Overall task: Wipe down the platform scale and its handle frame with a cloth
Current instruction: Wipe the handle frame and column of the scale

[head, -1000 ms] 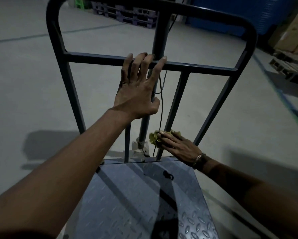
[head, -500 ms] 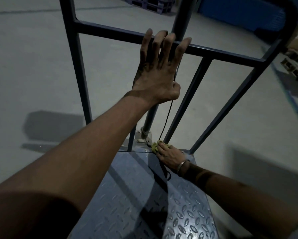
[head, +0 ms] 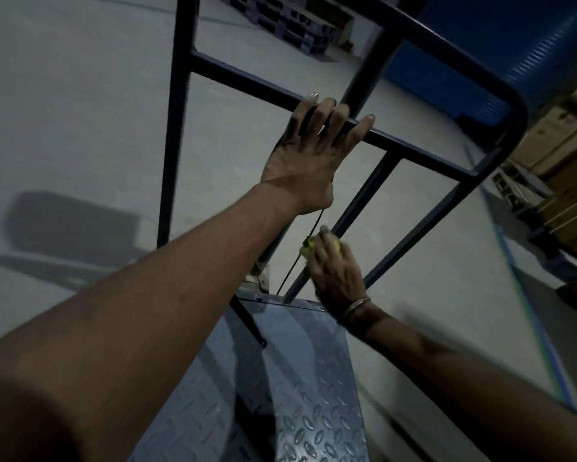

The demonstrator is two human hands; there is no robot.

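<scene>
While your left hand (head: 309, 158) braces on the handle frame (head: 414, 145), fingers nearly straight and slightly spread over its middle crossbar, your right hand (head: 335, 271) wraps a bunched yellow cloth (head: 309, 249) around one slanted strut below that crossbar, fingers curled over the wad. Below the frame's foot lies the platform scale (head: 300, 395), its deck a grey diamond-tread plate, ridged and faintly glossy. A thin black cable (head: 295, 258) drops along the frame just beside the cloth, toward the deck. The risk from here, as a judgement: the cloth could snag that cable and tug it loose, or your bracing hand could slip on the smooth painted tube if you lean harder. The frame is dark round tubing with a rounded upper corner, hard and slick; the cloth looks soft and crumpled. Beyond the frame spreads pale concrete floor (head: 80, 111), with cardboard boxes (head: 560, 168) to its far right.
</scene>
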